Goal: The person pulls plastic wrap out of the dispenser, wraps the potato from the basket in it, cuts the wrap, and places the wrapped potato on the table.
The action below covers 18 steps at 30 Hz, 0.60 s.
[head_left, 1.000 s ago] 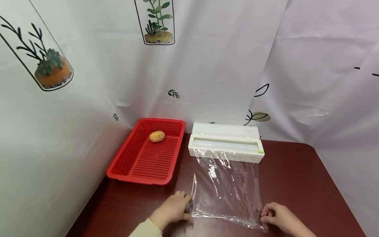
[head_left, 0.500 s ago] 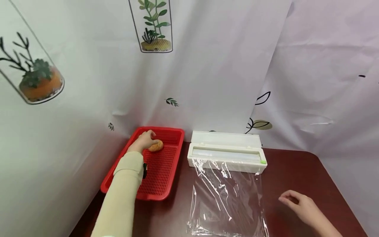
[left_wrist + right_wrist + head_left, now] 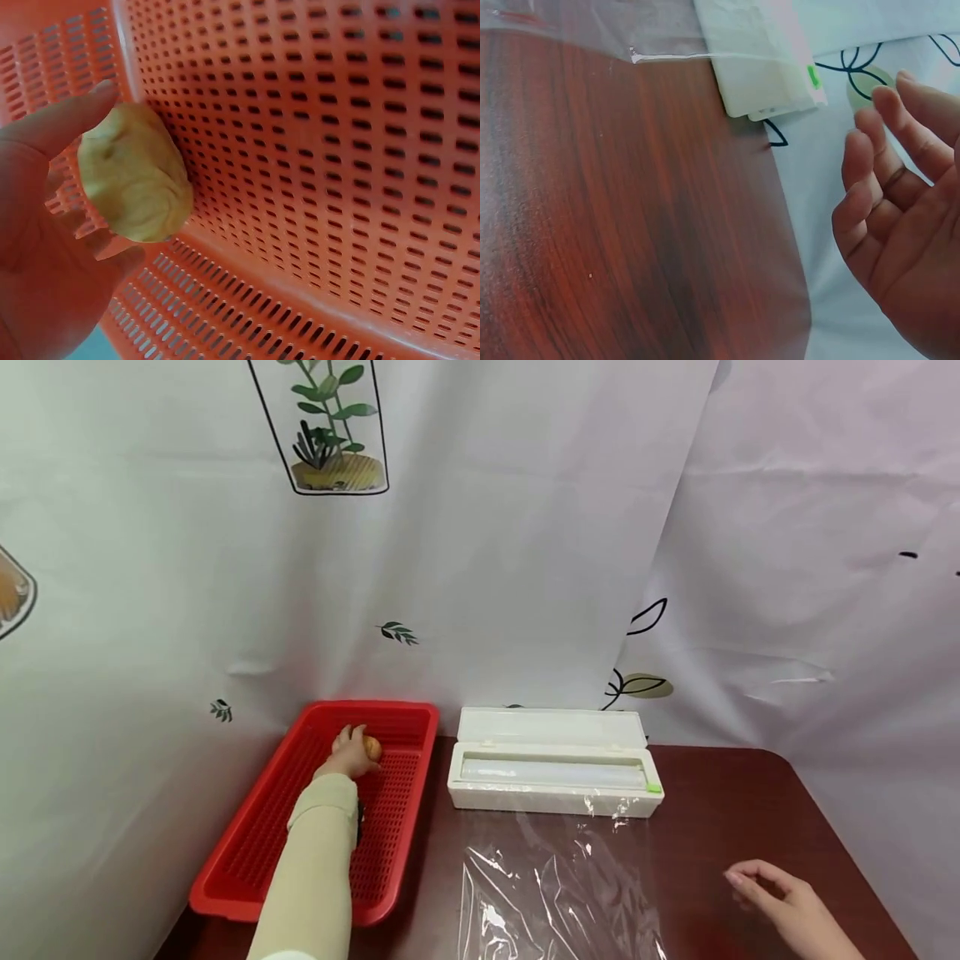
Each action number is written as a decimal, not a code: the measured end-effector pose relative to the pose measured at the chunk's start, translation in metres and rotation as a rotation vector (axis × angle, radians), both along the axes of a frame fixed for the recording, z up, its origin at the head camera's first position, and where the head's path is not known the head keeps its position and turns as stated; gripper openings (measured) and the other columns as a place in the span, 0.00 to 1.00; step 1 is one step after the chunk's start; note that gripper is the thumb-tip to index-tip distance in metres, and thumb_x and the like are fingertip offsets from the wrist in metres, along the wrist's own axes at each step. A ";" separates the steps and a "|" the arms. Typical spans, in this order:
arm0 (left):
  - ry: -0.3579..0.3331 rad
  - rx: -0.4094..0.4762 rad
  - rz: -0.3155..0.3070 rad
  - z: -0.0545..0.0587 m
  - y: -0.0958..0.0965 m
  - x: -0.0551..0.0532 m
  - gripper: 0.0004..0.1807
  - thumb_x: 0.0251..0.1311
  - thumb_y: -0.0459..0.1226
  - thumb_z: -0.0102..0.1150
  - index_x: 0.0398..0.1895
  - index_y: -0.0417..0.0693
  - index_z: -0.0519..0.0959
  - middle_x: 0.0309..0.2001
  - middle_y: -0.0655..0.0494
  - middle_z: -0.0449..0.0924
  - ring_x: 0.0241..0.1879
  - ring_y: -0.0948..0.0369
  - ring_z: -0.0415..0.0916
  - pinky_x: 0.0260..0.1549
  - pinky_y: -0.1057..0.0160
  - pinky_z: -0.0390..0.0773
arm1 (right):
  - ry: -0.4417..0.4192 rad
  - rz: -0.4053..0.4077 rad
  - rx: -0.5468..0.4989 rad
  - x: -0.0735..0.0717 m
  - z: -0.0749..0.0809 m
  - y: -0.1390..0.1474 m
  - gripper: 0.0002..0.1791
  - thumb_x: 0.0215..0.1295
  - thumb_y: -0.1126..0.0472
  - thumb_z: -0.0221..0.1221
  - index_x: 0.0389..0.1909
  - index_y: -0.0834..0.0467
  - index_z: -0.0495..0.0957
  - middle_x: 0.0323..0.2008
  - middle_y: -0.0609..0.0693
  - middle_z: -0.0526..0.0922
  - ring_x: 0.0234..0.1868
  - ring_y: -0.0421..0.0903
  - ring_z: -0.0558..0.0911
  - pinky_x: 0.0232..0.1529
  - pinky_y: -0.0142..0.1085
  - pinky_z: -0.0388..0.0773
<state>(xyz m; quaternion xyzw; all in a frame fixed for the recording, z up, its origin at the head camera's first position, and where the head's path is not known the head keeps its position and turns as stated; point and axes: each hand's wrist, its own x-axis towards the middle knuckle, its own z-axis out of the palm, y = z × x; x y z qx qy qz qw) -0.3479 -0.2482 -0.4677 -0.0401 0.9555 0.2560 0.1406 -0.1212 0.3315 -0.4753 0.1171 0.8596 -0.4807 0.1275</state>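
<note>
My left hand (image 3: 349, 755) reaches into the red plastic basket (image 3: 405, 835) and holds a potato (image 3: 372, 748) near its far end. In the left wrist view, the thumb lies along one side of the yellowish potato (image 3: 139, 176), with the fingers at the other side, partly hidden behind it. A clear sheet of plastic wrap (image 3: 555, 893) spreads over the table in front of its white dispenser box (image 3: 555, 799). To the right of the wrap, my right hand (image 3: 787, 906) hovers with loosely bent fingers; nothing is between them in the right wrist view.
The dispenser's lid (image 3: 551, 727) stands raised, with the wrap roll (image 3: 551, 772) inside and a green piece (image 3: 654, 788) at its right end. A dark reddish table (image 3: 720, 810) carries everything. A white patterned curtain (image 3: 487, 568) hangs behind and at the left.
My left hand has left the wrap's near corner, moved into the basket and closed around the potato. The right hand has let go of the wrap and drawn off to the right.
</note>
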 end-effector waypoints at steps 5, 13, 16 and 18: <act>0.006 -0.020 -0.043 -0.005 -0.004 0.000 0.49 0.50 0.32 0.66 0.69 0.36 0.44 0.68 0.30 0.35 0.66 0.34 0.32 0.56 0.33 0.50 | 0.040 -0.107 -0.062 0.000 -0.001 0.002 0.20 0.68 0.49 0.52 0.45 0.63 0.75 0.31 0.53 0.80 0.33 0.42 0.81 0.33 0.37 0.79; 0.083 -0.202 -0.130 -0.015 -0.007 0.000 0.37 0.55 0.32 0.58 0.68 0.38 0.56 0.63 0.31 0.54 0.61 0.35 0.50 0.51 0.37 0.61 | 0.054 -0.176 -0.063 0.004 -0.005 0.004 0.19 0.67 0.49 0.52 0.43 0.63 0.76 0.28 0.52 0.80 0.31 0.41 0.80 0.31 0.36 0.78; 0.132 -0.245 -0.149 -0.014 -0.012 0.001 0.31 0.56 0.35 0.57 0.64 0.38 0.63 0.58 0.30 0.62 0.55 0.35 0.58 0.45 0.37 0.66 | 0.032 -0.166 -0.060 0.001 -0.004 0.001 0.22 0.66 0.46 0.52 0.44 0.62 0.76 0.30 0.51 0.81 0.32 0.42 0.80 0.32 0.36 0.78; 0.146 -0.253 -0.153 -0.014 -0.016 0.002 0.29 0.55 0.37 0.58 0.61 0.38 0.66 0.55 0.29 0.64 0.51 0.35 0.62 0.42 0.38 0.68 | 0.035 -0.152 -0.050 -0.002 -0.004 -0.003 0.23 0.66 0.46 0.52 0.45 0.63 0.75 0.31 0.52 0.81 0.32 0.43 0.80 0.32 0.37 0.78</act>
